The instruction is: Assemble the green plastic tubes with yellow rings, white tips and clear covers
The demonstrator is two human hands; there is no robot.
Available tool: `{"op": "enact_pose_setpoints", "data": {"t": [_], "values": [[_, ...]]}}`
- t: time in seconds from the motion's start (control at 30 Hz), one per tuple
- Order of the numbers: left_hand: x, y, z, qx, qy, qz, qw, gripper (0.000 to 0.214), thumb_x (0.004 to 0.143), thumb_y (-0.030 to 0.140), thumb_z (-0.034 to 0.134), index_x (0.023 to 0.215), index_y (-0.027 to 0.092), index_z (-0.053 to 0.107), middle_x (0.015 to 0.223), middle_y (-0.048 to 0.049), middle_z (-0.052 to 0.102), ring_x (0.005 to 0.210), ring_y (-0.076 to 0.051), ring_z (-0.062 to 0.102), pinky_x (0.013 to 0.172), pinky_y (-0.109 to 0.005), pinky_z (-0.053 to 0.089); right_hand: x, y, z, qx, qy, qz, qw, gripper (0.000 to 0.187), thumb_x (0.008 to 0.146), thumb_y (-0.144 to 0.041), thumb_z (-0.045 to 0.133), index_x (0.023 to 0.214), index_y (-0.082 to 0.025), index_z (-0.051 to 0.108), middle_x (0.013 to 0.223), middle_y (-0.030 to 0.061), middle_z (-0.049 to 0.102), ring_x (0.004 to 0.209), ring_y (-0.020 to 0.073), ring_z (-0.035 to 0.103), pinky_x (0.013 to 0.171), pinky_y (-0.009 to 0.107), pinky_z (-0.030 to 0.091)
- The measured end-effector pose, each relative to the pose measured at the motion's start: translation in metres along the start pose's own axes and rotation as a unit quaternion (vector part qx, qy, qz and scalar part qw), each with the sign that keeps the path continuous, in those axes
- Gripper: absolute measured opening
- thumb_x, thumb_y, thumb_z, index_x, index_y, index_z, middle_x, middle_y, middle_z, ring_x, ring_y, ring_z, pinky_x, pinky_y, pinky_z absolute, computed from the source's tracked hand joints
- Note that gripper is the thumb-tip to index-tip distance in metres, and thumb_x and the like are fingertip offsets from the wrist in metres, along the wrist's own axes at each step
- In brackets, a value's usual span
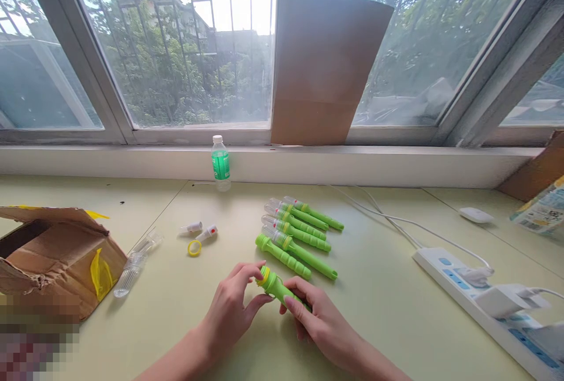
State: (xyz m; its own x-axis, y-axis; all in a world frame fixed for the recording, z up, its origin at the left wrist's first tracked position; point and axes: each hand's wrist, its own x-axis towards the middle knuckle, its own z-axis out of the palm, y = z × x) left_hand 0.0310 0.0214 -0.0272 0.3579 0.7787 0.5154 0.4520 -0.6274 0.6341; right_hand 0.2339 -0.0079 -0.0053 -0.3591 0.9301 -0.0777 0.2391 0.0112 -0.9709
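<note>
My right hand [315, 316] is wrapped around the body of a bright green plastic tube [278, 288], which lies tilted above the table. At its upper left end, the thumb and fingers of my left hand [238, 293] grip a yellow ring [265, 276] around the neck. Just beyond lies a green tube with a bare threaded neck [284, 256]. Behind it, several green tubes with clear caps [304, 231] lie roughly side by side. Off to the left are a loose yellow ring [194, 248] and two small white-and-clear pieces [207, 232], one with a red spot.
At left stands an open cardboard box [66, 263] with yellow film, and clear ribbed plastic caps [134, 266] beside it. A green-labelled bottle [221, 163] is against the window wall. Cables run to a white power strip [458, 290] on the right, near a white mouse-like object [476, 215].
</note>
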Motion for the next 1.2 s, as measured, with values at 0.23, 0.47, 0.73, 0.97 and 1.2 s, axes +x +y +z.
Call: {"op": "enact_pose_setpoints", "data": {"t": [0.23,0.47,0.73,0.97,1.2], "values": [[0.004,0.004,-0.002,-0.004,0.001,0.012,1.0,0.021,0.082,0.017,0.063,0.092,0.023,0.047,0.106,-0.005,0.065,0.101,-0.019,0.063,0.08,-0.032,0.054,0.001,0.005,-0.001,0.036,-0.017,0.022,0.999,0.032,0.092,-0.05,0.044,0.091,-0.018,0.052,0.074,-0.002,0.058,0.041,0.0044,0.042,0.039,0.018,0.033],[0.003,0.004,-0.001,0.0,0.021,0.029,0.999,0.033,0.075,0.009,0.069,0.093,0.023,0.044,0.115,-0.0057,0.063,0.092,-0.017,0.064,0.076,-0.031,0.055,0.002,0.001,-0.001,0.079,-0.044,0.073,0.993,0.028,0.087,-0.045,0.052,0.097,-0.019,0.051,0.073,-0.0028,0.062,0.03,0.0014,0.037,0.026,0.014,0.023],[0.001,0.002,0.0,0.003,0.031,0.041,0.999,0.033,0.076,0.006,0.066,0.094,0.023,0.044,0.114,-0.0078,0.064,0.093,-0.018,0.065,0.076,-0.031,0.055,0.003,0.002,0.001,0.079,-0.008,0.072,0.994,0.015,0.079,-0.025,0.06,0.09,-0.019,0.053,0.085,-0.0028,0.06,0.032,0.0019,0.045,0.027,0.015,0.029],[0.001,0.002,0.0,0.016,0.031,0.04,0.999,0.028,0.078,0.008,0.064,0.093,0.022,0.045,0.113,-0.0092,0.064,0.093,-0.019,0.066,0.075,-0.032,0.056,0.003,-0.006,0.004,0.065,0.017,0.031,0.997,0.012,0.08,-0.025,0.061,0.088,-0.016,0.061,0.068,-0.0039,0.054,0.047,0.0066,0.047,0.043,0.019,0.038],[0.003,0.005,-0.001,0.03,0.027,0.042,0.998,0.021,0.079,0.012,0.065,0.086,0.022,0.047,0.105,-0.0079,0.067,0.104,-0.022,0.064,0.08,-0.033,0.055,0.001,-0.008,0.001,0.002,0.013,0.005,1.0,0.017,0.087,-0.033,0.056,0.088,-0.017,0.061,0.077,-0.0004,0.059,0.055,0.0091,0.049,0.051,0.021,0.041]]}}
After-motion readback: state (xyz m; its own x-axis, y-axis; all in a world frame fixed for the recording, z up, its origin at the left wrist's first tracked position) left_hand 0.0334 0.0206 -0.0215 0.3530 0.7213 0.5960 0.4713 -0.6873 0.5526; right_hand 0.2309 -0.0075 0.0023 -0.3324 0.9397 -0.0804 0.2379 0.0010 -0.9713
